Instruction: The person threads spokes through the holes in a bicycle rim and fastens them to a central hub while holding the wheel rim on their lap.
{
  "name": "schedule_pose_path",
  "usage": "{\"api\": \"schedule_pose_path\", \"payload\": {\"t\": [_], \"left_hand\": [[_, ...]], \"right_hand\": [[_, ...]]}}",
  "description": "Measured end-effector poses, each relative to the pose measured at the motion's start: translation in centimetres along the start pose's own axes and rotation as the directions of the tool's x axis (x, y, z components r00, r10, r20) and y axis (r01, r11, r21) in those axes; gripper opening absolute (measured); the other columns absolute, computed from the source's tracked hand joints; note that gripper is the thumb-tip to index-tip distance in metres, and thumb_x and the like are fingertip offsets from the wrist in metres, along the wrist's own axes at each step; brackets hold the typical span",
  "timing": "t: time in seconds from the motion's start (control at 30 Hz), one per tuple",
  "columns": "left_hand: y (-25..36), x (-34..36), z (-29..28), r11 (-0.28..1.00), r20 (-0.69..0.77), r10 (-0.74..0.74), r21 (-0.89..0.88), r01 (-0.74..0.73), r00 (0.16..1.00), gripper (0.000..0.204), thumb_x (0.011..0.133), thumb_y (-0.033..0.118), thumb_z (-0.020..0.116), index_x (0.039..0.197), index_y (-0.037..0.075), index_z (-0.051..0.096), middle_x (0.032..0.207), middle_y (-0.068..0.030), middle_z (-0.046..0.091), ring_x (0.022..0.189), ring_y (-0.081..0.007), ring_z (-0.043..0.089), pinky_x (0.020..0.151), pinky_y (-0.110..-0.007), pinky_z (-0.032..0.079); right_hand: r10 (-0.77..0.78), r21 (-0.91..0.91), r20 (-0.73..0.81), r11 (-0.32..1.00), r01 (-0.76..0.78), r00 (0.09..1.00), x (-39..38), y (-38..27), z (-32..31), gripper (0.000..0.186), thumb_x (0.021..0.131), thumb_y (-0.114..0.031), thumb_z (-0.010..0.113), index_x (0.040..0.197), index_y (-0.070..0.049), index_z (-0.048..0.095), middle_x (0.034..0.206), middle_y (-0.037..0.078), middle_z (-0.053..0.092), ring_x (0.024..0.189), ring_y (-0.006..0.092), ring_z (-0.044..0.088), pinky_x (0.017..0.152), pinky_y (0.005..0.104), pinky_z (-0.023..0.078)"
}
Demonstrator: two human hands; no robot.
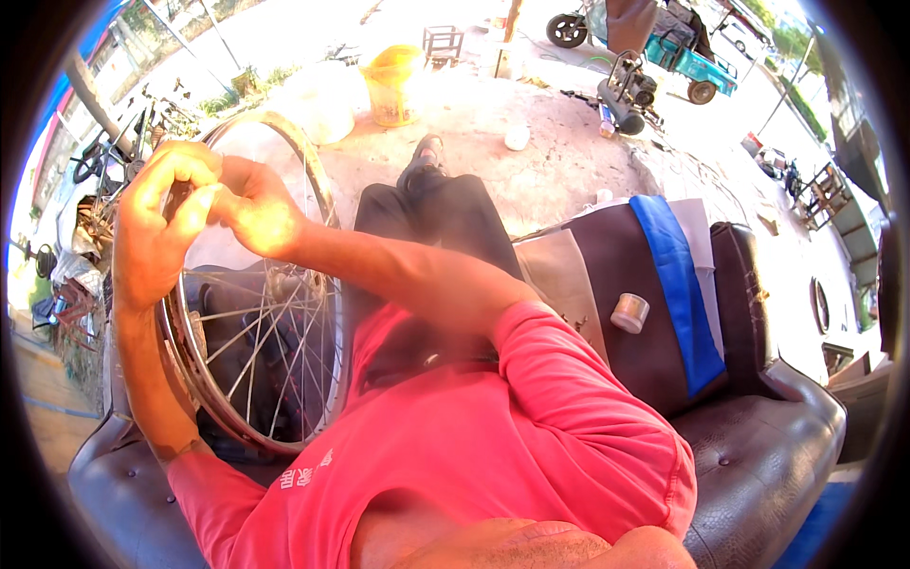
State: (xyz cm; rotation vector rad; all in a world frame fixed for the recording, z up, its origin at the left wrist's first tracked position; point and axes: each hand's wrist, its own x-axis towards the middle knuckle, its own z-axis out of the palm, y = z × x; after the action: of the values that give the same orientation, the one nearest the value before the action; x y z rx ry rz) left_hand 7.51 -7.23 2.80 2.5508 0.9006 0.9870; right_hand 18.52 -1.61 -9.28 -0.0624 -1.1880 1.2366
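Note:
A spoked bicycle wheel (243,360) with a scuffed rim stands upright at my left, leaning beside my body on the dark sofa (758,455). My left hand (163,218) is closed over the upper left part of the rim, thumb bent inward. My right hand (248,213) reaches across to meet it there, fingers curled against the left ones; what they grip is hidden by the hands. My outstretched dark-trousered legs (436,218) are right of the wheel.
Brown, beige and blue material (675,294) lies at my right with a small round container (629,313) on it. Ahead are a yellow bucket (393,90), compressor (626,100) and teal cargo tricycle (687,66). Bicycle parts (90,218) crowd the far left.

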Motion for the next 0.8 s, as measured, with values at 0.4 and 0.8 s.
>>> {"api": "schedule_pose_path", "payload": {"t": [0.4, 0.8], "left_hand": [[-3.8, 0.4, -1.5, 0.992, 0.021, -0.095, -0.081, 0.097, 0.995, 0.007, 0.09, 0.003, 0.056, 0.097, 0.0, 0.058, 0.114, -0.0118, 0.059, 0.107, -0.0191, 0.055, 0.099, -0.032, 0.04], [-4.9, 1.2, -1.2, 0.988, -0.03, -0.019, -0.153, 0.014, 0.999, 0.009, 0.089, -0.001, 0.055, 0.096, -0.001, 0.06, 0.108, -0.0091, 0.061, 0.095, -0.0126, 0.055, 0.087, -0.027, 0.042]], "right_hand": [[0.046, -0.516, -0.027, 0.855, -0.053, 0.999, -2.8, -3.7, 1.1, 0.018, 0.085, -0.012, 0.072, 0.095, -0.004, 0.059, 0.088, 0.007, 0.062, 0.08, 0.0152, 0.06, 0.072, 0.0332, 0.05], [0.062, -0.1, 0.048, 0.993, -0.057, 0.997, -1.8, 1.6, 2.8, 0.014, 0.086, -0.006, 0.074, 0.086, -0.003, 0.061, 0.08, 0.0, 0.059, 0.074, 0.0078, 0.054, 0.066, 0.0282, 0.047]]}}
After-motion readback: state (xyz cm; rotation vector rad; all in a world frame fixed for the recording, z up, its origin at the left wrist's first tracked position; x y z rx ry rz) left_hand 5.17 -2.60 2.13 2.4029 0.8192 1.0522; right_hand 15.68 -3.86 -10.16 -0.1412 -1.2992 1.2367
